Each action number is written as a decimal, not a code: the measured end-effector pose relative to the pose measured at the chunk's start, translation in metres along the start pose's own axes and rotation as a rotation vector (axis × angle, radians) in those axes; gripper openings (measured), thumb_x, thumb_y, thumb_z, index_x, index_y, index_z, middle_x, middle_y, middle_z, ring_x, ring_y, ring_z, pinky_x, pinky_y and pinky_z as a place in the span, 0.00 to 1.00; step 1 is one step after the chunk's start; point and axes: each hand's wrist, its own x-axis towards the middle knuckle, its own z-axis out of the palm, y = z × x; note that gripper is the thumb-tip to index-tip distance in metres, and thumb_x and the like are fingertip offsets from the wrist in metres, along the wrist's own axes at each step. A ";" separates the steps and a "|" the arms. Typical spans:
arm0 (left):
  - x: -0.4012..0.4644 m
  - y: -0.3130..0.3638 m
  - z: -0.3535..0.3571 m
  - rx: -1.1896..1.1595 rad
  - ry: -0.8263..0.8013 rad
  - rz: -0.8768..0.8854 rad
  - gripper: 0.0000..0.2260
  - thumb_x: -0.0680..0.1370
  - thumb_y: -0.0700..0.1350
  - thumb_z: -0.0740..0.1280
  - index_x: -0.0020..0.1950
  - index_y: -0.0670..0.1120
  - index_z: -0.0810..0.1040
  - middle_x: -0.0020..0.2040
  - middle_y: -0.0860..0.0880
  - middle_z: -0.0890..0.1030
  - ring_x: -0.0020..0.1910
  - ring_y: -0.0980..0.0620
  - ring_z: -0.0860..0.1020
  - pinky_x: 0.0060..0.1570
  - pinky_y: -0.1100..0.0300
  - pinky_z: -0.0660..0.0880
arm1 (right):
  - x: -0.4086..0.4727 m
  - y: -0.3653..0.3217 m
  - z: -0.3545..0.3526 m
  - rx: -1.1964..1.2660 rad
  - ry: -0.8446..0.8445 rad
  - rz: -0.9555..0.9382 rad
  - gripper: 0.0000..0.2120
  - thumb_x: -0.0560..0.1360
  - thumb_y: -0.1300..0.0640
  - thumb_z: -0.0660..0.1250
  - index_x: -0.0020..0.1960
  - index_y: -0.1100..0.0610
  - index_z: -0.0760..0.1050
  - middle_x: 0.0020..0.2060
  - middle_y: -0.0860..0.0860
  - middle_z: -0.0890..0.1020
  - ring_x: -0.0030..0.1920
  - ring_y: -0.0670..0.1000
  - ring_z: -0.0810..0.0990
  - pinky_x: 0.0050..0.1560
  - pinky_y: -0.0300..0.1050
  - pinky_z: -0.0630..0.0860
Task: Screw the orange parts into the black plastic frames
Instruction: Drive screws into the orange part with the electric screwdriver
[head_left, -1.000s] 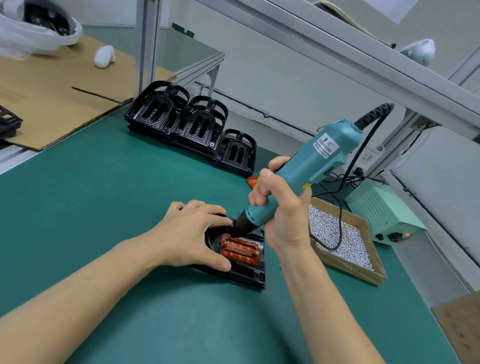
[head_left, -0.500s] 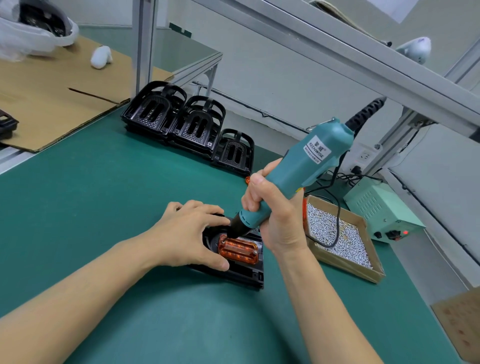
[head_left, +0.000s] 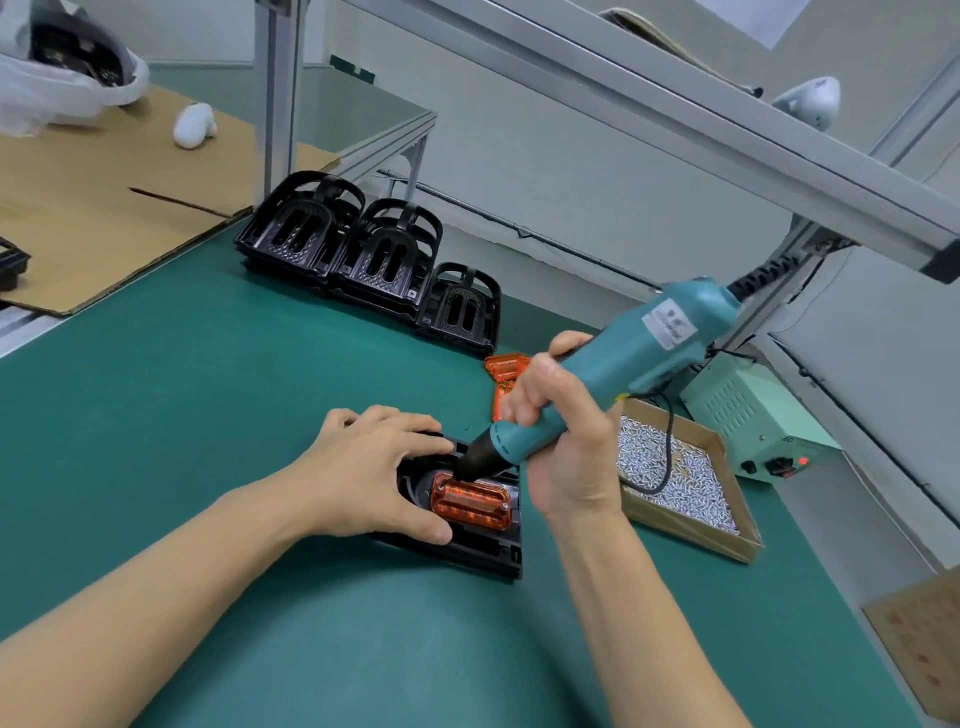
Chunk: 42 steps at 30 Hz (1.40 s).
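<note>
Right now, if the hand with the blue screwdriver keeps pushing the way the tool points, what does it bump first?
The right hand aims the screwdriver down-left, so its tip likely meets the orange part at its near-left corner.

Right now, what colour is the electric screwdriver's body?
Teal, with a black tip: the electric screwdriver, seen in the head view.

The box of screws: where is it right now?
In the head view, the box of screws sits on the green mat to the right of the right hand, just in front of the pale green power unit.
</note>
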 end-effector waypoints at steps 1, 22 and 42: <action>0.000 0.000 0.000 -0.003 0.005 -0.001 0.38 0.63 0.69 0.71 0.71 0.62 0.66 0.73 0.63 0.60 0.71 0.62 0.53 0.63 0.58 0.47 | 0.001 -0.003 -0.002 0.059 0.062 -0.001 0.10 0.69 0.67 0.63 0.43 0.53 0.70 0.24 0.47 0.68 0.23 0.47 0.66 0.29 0.40 0.68; -0.007 0.059 -0.003 -0.329 0.529 0.174 0.06 0.70 0.53 0.68 0.41 0.55 0.84 0.39 0.59 0.80 0.47 0.58 0.74 0.56 0.61 0.57 | 0.002 -0.050 -0.028 0.367 0.311 -0.114 0.07 0.70 0.64 0.62 0.41 0.52 0.69 0.25 0.45 0.67 0.24 0.43 0.67 0.28 0.36 0.69; -0.004 0.065 0.004 -0.607 0.359 0.064 0.07 0.76 0.58 0.65 0.40 0.59 0.78 0.41 0.57 0.79 0.51 0.51 0.74 0.58 0.48 0.68 | -0.002 -0.075 -0.047 0.529 0.474 -0.168 0.11 0.75 0.65 0.60 0.36 0.53 0.67 0.25 0.45 0.67 0.22 0.43 0.67 0.27 0.35 0.69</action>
